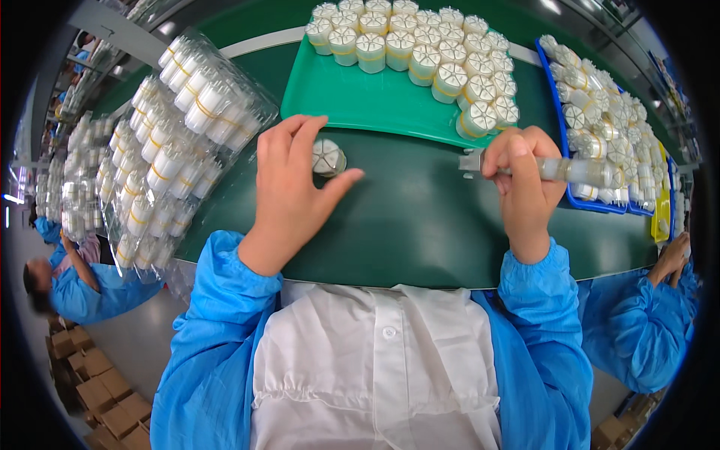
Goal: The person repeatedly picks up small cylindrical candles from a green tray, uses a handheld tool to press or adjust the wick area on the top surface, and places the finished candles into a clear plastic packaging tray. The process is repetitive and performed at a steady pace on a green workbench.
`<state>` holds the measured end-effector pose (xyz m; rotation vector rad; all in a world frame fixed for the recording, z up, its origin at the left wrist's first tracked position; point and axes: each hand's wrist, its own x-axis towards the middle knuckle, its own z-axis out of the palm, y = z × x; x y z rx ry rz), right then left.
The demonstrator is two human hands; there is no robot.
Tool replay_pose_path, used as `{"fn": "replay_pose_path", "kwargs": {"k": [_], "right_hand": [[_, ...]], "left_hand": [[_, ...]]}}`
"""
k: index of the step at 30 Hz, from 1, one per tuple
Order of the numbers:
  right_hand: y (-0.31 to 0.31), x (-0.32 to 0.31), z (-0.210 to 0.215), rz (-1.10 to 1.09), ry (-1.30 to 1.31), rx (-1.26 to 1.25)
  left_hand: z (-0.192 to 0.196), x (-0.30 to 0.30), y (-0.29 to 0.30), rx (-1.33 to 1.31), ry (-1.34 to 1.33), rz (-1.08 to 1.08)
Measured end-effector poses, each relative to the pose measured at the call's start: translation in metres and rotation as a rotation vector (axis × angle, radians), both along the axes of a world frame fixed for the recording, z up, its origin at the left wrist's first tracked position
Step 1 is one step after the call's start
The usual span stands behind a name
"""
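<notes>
A white bundle (328, 158) stands on a dark green table (397, 225); the left hand (289, 191) spreads thumb and fingers around it, contact unclear. The right hand (529, 176) is closed around a translucent tool (585, 172). Blue-clad co-workers (109, 289) appear at both sides. A green tray (337, 97) lies just beyond the bundle; tabletop spans the gap between the hands.

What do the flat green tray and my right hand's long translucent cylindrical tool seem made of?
The green tray: probably plastic, smooth and slightly glossy, judging by its even colour and sheen. The translucent tool in your right hand: likely smooth plastic, since its cloudy body looks see-through; its grey tip could be plastic or metal.
</notes>
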<state>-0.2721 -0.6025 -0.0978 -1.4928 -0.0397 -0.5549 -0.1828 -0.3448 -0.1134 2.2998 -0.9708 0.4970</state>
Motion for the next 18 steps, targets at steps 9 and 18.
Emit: {"fn": "replay_pose_path", "kwargs": {"k": [9,18], "right_hand": [[-0.022,0.004,0.014,-0.235,-0.143,-0.006],[-0.025,0.002,0.016,-0.206,-0.129,0.078]], "left_hand": [[-0.006,0.004,-0.132,-0.169,0.040,-0.292],[0.000,0.008,-0.132,-0.242,0.051,-0.298]]}}
